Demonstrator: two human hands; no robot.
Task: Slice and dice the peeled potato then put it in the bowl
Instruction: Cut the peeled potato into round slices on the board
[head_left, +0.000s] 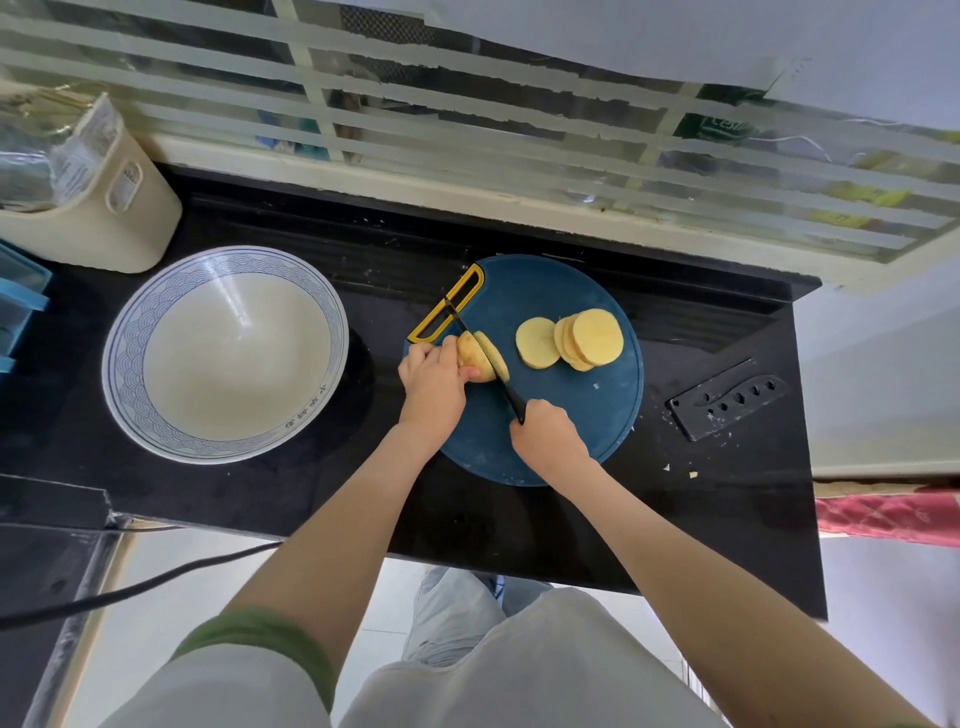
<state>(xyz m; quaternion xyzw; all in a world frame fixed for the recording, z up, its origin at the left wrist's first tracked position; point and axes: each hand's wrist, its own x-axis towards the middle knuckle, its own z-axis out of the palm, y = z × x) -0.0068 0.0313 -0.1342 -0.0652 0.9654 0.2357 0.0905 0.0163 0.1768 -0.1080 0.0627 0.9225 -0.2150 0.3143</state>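
The cutting board (571, 426) was dark blue with a yellow handle loop (434, 328), and the potato (474, 357) and its slices (592, 338) were pale yellow. The bowl (127, 358) was off-white inside, its rim banded with a blue wave-scale pattern. The counter (311, 493), knife (513, 399) and sheath (701, 421) were black, and the white sleeve (234, 691) had a green cuff (260, 631).

knife handle (515, 401) mostly hidden in right hand (546, 432) | bowl lettering (306, 413) unreadable
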